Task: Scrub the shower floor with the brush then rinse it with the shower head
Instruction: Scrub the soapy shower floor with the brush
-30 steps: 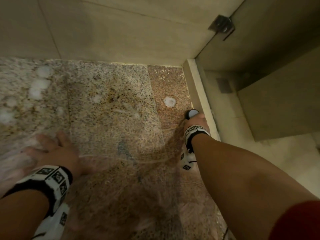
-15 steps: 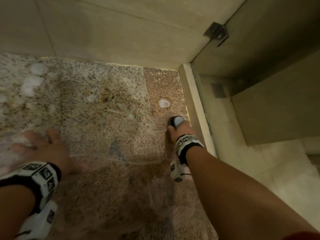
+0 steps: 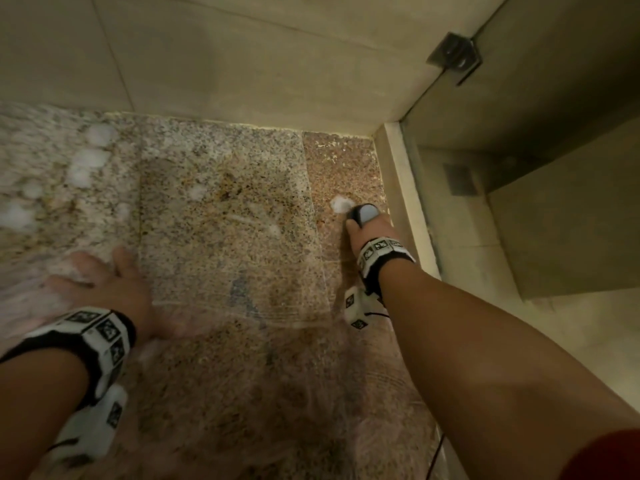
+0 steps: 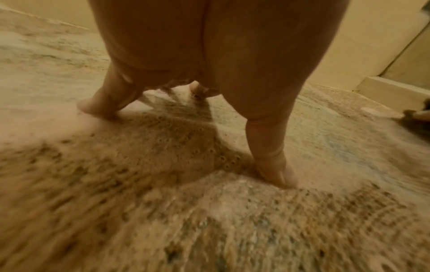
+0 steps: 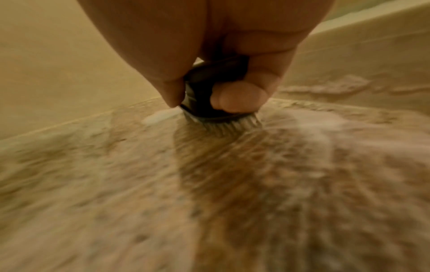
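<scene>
Head view: right hand [image 3: 372, 228] clamped round brush [image 3: 364, 213] on far-right floor [image 3: 225, 220] by curb [image 3: 401, 188], left hand [image 3: 104, 282] flat, holding nothing, on suds — slip risk, or knuckles hitting curb.

Dim, warm yellow-brown light throughout; its source lies outside the frames. In the head view the wall lines bow toward the edges, the right side falls into deep shadow, and the left hand [image 3: 100, 282] is smeared by motion blur. Both wrist views are soft and grainy, the shower floor [image 4: 209, 220] streaked radially toward the borders. The brush [image 5: 216, 92] casts a dark shadow toward the camera.
</scene>
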Demonstrator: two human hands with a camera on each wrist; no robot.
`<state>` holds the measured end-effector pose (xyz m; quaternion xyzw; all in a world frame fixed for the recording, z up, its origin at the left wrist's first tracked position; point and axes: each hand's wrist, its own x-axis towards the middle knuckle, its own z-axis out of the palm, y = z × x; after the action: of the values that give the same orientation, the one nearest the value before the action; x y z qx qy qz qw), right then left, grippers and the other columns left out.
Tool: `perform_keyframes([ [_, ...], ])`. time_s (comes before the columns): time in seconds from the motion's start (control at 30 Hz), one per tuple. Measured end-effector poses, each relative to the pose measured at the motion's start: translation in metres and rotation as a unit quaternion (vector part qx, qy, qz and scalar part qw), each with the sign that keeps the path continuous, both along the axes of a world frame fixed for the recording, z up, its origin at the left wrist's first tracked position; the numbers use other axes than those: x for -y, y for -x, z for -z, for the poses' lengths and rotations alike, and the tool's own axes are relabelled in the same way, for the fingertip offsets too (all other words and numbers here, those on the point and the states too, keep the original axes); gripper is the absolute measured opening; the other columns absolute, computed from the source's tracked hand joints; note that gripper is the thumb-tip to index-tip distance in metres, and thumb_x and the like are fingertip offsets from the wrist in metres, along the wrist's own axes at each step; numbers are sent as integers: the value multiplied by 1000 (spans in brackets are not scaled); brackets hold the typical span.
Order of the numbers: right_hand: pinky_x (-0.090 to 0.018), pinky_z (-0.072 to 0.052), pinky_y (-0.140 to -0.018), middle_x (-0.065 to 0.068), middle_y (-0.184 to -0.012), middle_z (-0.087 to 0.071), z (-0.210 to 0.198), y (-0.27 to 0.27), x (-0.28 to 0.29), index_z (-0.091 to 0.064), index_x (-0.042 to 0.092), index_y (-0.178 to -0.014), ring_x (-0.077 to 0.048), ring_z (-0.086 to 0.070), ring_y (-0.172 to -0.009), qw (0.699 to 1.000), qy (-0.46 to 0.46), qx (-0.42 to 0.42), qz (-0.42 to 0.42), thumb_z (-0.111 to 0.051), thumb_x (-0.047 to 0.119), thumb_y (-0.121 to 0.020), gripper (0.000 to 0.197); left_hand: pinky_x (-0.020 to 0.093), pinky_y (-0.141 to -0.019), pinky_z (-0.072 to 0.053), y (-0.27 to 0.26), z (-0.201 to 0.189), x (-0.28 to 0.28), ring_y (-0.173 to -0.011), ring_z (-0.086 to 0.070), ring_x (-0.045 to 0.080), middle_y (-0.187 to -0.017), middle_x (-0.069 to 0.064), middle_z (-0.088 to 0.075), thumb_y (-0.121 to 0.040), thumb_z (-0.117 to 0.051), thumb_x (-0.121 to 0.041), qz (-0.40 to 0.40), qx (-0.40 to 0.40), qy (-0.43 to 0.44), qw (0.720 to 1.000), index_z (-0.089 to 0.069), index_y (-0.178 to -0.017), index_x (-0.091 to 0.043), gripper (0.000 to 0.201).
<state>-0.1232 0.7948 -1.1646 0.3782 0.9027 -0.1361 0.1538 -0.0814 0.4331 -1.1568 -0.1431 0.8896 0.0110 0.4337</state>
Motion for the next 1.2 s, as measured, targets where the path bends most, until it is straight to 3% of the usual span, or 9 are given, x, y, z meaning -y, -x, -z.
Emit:
perform_keyframes([
  [0.1, -34, -51, -71, -12, -129, -62, 8, -1, 38, -40, 10, -147, -35, -67, -99, 989, 36, 6, -145, -56, 57, -94, 73, 70, -115, -18, -2, 1, 3, -144, 14, 58, -155, 24, 35, -56, -88, -65, 0, -11, -16, 1000, 30, -153, -21, 159],
  [0.17, -32, -47, -70, -12, -124, -63, 8, -16, 55, -38, 11, -146, -35, -67, -101, 977, 52, 38, -202, -57, 54, -97, 69, 69, -116, -17, -3, 1, 4, -144, 15, 58, -156, 22, 36, -56, -87, -67, -1, -16, -21, 1000, 30, -153, -22, 158],
  [0.23, -36, -51, -78, -14, -130, -62, 8, -35, 51, -30, 8, -151, -36, -65, -109, 979, 55, 62, -187, -57, 53, -97, 75, 69, -116, -17, -4, 3, 4, -145, 16, 58, -156, 22, 36, -56, -87, -67, 1, -20, -25, 999, 30, -153, -22, 158],
  [0.33, -43, -52, -92, -18, -133, -62, 6, -44, 13, -25, 5, -155, -38, -63, -117, 995, 20, 56, -85, -58, 51, -98, 81, 70, -115, -19, -7, 7, 11, -145, 18, 55, -156, 17, 37, -55, -87, -68, -1, -33, -42, 999, 29, -153, -27, 156],
  [0.43, -46, -52, -93, -18, -141, -58, 0, -37, -20, -32, 7, -152, -39, -61, -120, 999, -28, 42, -12, -60, 52, -96, 78, 70, -115, -20, -10, 8, 13, -146, 19, 52, -157, 13, 38, -55, -86, -69, 3, -45, -62, 997, 26, -153, -34, 153],
  [0.53, -51, -49, -98, -19, -152, -42, -6, -27, -27, -24, 4, -154, -41, -53, -130, 997, -39, 59, 29, -61, 48, -98, 80, 67, -117, -18, -9, 2, 11, -147, 17, 51, -158, 16, 36, -60, -85, -69, 3, -27, -45, 999, 27, -154, -29, 151],
  [0.67, -53, -48, -96, -17, -155, -31, -6, -20, -27, -19, 4, -154, -40, -46, -134, 993, -87, 74, 2, -56, 47, -100, 78, 66, -118, -18, -2, -4, 5, -147, 14, 53, -159, 19, 33, -57, -83, -72, -11, -17, -28, 999, 25, -155, -27, 152],
  [1.0, -54, -48, -94, -19, -150, -36, -3, -24, -27, -22, 2, -151, -45, -52, -126, 996, -74, 42, 13, -57, 44, -101, 73, 65, -116, -22, 5, 3, -1, -147, 6, 55, -160, 22, 28, -53, -79, -80, -15, -12, 9, 1000, 29, -154, -22, 159],
  [1.2, -53, -48, -88, -24, -147, -38, -1, -22, -32, -23, 14, -149, -50, -57, -116, 998, -65, 7, -19, -54, 43, -102, 63, 65, -117, -22, 5, 10, 5, -147, 5, 56, -161, 21, 27, -51, -76, -84, -13, -25, -2, 1000, 26, -155, -23, 158],
])
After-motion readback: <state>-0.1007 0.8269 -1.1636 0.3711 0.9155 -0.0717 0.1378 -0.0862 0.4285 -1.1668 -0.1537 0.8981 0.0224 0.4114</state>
